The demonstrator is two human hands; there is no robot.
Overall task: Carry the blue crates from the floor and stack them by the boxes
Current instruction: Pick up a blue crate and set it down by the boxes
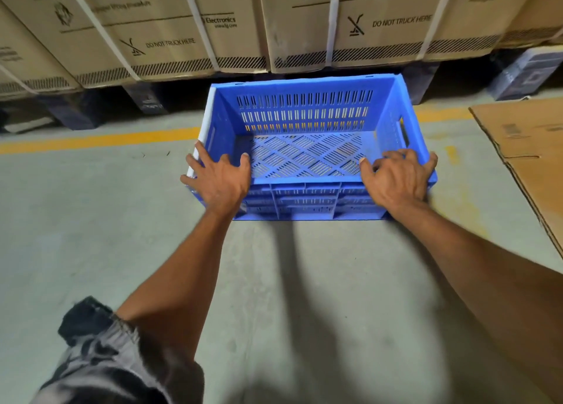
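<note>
A blue slotted plastic crate is upright and empty on the concrete floor, its far side close to the row of large cardboard boxes. My left hand wraps over the crate's near left corner, fingers curled over the rim. My right hand grips the near right corner the same way, thumb on the outer side. Whether the crate rests on the floor or is slightly lifted I cannot tell.
The boxes stand on dark pallets behind a yellow floor line. A flattened cardboard sheet lies on the floor at the right. Wrapped dark goods sit at the far right. My knee shows at bottom left.
</note>
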